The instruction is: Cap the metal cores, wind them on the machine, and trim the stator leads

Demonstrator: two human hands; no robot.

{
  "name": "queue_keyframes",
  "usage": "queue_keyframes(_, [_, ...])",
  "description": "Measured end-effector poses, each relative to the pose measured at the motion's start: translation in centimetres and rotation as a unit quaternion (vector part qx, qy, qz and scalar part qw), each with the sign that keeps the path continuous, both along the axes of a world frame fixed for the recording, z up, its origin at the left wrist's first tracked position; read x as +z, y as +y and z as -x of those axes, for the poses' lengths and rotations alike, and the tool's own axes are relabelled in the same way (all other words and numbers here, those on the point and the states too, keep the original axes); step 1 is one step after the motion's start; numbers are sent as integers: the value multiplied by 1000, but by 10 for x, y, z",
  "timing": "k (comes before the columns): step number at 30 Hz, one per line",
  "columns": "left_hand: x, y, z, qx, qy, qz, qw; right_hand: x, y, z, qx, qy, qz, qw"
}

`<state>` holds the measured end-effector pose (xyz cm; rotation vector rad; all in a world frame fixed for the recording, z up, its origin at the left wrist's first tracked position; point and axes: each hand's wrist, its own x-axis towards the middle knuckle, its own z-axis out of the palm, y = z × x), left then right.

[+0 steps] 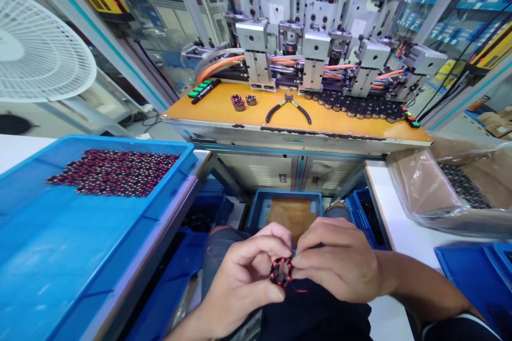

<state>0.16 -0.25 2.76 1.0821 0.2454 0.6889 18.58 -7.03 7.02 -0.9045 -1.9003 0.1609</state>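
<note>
A small ring-shaped motor stator (280, 272) with red wire windings and a dark core is held over my lap. My left hand (250, 272) grips it, with the thumb below and fingers above and behind. Fingertips of my right hand (336, 258) are pinched against the ring's right edge. Whether they also hold a thin wire end is too small to tell. A thread of red wire (300, 291) shows on the dark clothing just below the ring.
A blue tray (100, 245) on the left holds many stators (120, 170). Ahead, an orange worktop (216, 109) under a machine (312, 48) carries pliers (288, 106), loose stators (238, 102) and rows of dark parts (360, 104). A plastic-lined carton (420, 186) stands right, a fan (40, 42) left.
</note>
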Motion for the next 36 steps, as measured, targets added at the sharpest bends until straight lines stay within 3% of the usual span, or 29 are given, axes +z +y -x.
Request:
queue_keyframes(4, [5, -2, 1, 76, 23, -125, 989, -9, -7, 13, -50, 90, 61, 993])
queue_keyframes(8, [4, -3, 5, 106, 65, -125, 984, -15, -9, 18, -67, 99, 33, 992])
queue_keyframes(13, [1, -2, 17, 27, 142, -77, 987, -17, -9, 17, -81, 63, 0, 995])
queue_keyframes(17, [-2, -7, 19, 40, 130, -35, 990, -19, -10, 20, -132, 55, -22, 989])
queue_keyframes(24, [-6, -9, 6, 36, -45, -11, 998, -17, -16, 17, -161, 41, 17, 986])
queue_keyframes(29, [-5, -8, -1, -12, -163, 103, 981, -21, -22, 22, -161, 51, 2, 986])
queue_keyframes(32, [-4, -5, -1, -57, -87, 135, 985, -15, -21, 26, -182, 29, -23, 983])
queue_keyframes(36, [-8, -4, 2, -152, 37, 117, 981, 0, -13, 21, -116, -51, -27, 992])
